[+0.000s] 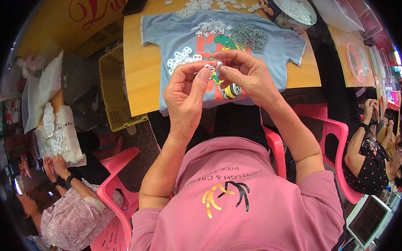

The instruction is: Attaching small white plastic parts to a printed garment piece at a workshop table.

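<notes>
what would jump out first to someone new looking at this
Two hands meet at the centre, the left hand and right hand pinching a small white ring. Beneath them a light blue t-shirt covers the table, strewn with white rings and a grey pile.

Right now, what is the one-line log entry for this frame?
left hand: pinching small white ring | right hand: pinching same ring | below: light blue T-shirt with ring piles, wooden table | round tin of rings

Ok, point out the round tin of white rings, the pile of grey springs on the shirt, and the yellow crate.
round tin [273, 13], head view, on its dark patterned outer wall.
pile of grey springs [249, 36], head view, middle of the heap.
yellow crate [112, 91], head view, on its slatted side wall.
</notes>
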`<state>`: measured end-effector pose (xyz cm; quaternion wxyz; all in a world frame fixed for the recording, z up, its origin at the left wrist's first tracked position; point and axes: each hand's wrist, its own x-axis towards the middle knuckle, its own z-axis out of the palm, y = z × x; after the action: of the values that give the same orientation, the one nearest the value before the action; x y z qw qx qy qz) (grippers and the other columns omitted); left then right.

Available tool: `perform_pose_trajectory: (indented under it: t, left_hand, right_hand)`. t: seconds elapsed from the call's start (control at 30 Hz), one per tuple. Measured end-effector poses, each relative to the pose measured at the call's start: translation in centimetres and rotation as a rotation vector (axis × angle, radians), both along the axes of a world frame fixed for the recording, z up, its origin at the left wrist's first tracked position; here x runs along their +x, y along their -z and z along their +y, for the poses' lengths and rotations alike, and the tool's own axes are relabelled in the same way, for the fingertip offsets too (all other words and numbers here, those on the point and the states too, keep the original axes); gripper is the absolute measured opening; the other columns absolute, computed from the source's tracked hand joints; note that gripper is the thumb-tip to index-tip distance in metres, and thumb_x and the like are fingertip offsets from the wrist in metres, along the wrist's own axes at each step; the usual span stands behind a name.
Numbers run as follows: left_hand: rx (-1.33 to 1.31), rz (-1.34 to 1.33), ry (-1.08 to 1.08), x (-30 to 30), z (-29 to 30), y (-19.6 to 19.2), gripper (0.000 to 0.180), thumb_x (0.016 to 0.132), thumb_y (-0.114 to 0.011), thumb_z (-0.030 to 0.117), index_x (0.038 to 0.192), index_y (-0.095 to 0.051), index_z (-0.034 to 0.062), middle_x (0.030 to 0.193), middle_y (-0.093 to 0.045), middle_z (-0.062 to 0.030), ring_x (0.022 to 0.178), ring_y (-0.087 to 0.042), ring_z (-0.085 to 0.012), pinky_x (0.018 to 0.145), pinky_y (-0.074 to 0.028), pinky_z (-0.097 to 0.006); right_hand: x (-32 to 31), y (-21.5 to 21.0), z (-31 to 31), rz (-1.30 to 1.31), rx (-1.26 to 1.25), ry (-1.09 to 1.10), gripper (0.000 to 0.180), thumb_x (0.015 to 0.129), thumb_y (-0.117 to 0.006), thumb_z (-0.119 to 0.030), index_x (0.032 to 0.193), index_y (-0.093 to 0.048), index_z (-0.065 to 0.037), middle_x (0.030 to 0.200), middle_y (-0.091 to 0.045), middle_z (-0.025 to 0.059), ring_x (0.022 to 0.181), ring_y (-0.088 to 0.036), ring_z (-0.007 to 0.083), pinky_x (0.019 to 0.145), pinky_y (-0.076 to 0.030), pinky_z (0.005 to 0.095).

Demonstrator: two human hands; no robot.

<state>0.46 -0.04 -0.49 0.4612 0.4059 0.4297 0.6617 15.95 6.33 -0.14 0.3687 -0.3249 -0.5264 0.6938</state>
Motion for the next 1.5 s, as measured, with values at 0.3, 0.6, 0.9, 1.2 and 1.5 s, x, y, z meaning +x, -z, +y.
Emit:
perform_pose_trajectory:
  t: [0.3, 0.6, 0.9, 1.2, 1.5]
  left_hand:
    - [-0.061, -0.043, -0.028, -0.6, 0.4, 1.3, 0.013, 0.094, -0.062, 0.009, 0.103, -0.061, -0.0002, 0.097, -0.067, -0.0047, 0.083, -0.060, -0.0057, 0.073, -0.049, -0.020]
    - [-0.143, 0.010, -0.009, 0.3, 0.7, 1.5, 0.011, 0.094, -0.063, 0.010, 0.098, -0.061, 0.0008, 0.087, -0.065, -0.0022, 0.076, -0.061, -0.0055, 0.068, -0.050, -0.020]
    - [-0.154, 0.024, -0.027, 0.3, 1.0, 1.4, 0.010, 0.093, -0.064, 0.010, 0.096, -0.061, 0.0000, 0.085, -0.065, -0.0025, 0.075, -0.062, -0.0060, 0.067, -0.051, -0.020]
    - [-0.163, 0.010, -0.013, 0.2, 1.1, 1.3, 0.010, 0.093, -0.063, 0.009, 0.096, -0.061, -0.0005, 0.084, -0.066, -0.0037, 0.073, -0.063, -0.0075, 0.066, -0.052, -0.022]
    - [-0.182, -0.097, 0.030, 0.0, 1.2, 1.0, 0.011, 0.093, -0.063, 0.009, 0.096, -0.062, -0.0010, 0.084, -0.066, -0.0046, 0.072, -0.063, -0.0085, 0.067, -0.053, -0.023]
  right_hand:
    - [0.4, 0.1, 0.3, -0.217, 0.119, 0.046, 0.024, 0.091, -0.066, -0.013, 0.111, -0.066, 0.002, 0.089, -0.067, 0.0037, 0.071, -0.059, 0.0060, 0.064, -0.050, 0.0194]
    - [-0.9, 0.2, 0.1, 0.121, -0.172, 0.196, 0.021, 0.091, -0.067, -0.012, 0.107, -0.065, 0.001, 0.086, -0.066, 0.0037, 0.064, -0.055, 0.0050, 0.055, -0.048, 0.0196]
    - [-1.0, 0.1, -0.3, 0.057, -0.068, 0.215, 0.023, 0.091, -0.067, -0.010, 0.109, -0.063, 0.003, 0.086, -0.065, 0.0041, 0.065, -0.055, 0.0054, 0.056, -0.047, 0.0198]
    - [-1.1, -0.1, -0.4, -0.014, 0.046, 0.206, 0.024, 0.091, -0.066, -0.009, 0.111, -0.062, 0.004, 0.088, -0.065, 0.0038, 0.065, -0.055, 0.0056, 0.058, -0.047, 0.0201]
    - [-1.4, 0.3, -0.9, -0.048, 0.220, 0.214, 0.023, 0.092, -0.064, -0.008, 0.112, -0.062, 0.004, 0.095, -0.067, 0.0053, 0.074, -0.059, 0.0061, 0.062, -0.050, 0.0208]
